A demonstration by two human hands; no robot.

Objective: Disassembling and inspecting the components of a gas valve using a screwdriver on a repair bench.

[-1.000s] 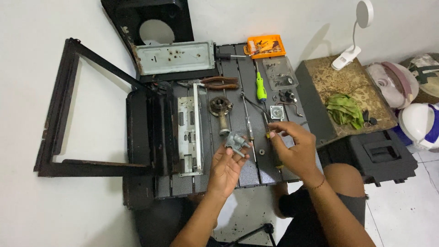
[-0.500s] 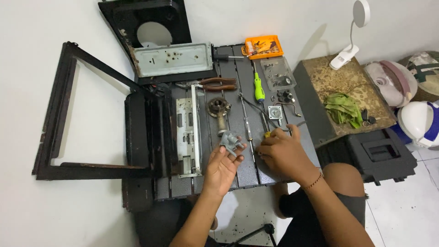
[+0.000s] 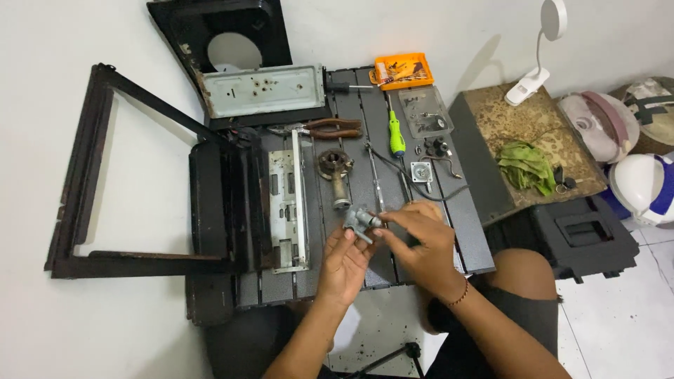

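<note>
Left hand (image 3: 345,261) was cupped under the small grey metal valve (image 3: 361,222), fingers closed around its lower end, while the right hand (image 3: 420,242) had its fingertips pinched together on the valve's near side, both just above the dark desk (image 3: 393,175). Doing this well probably meant keeping the left grip steady and turning only with the right fingertips. The burner piece (image 3: 335,168) lay just beyond the hands, the green screwdriver (image 3: 397,133) further out.
</note>
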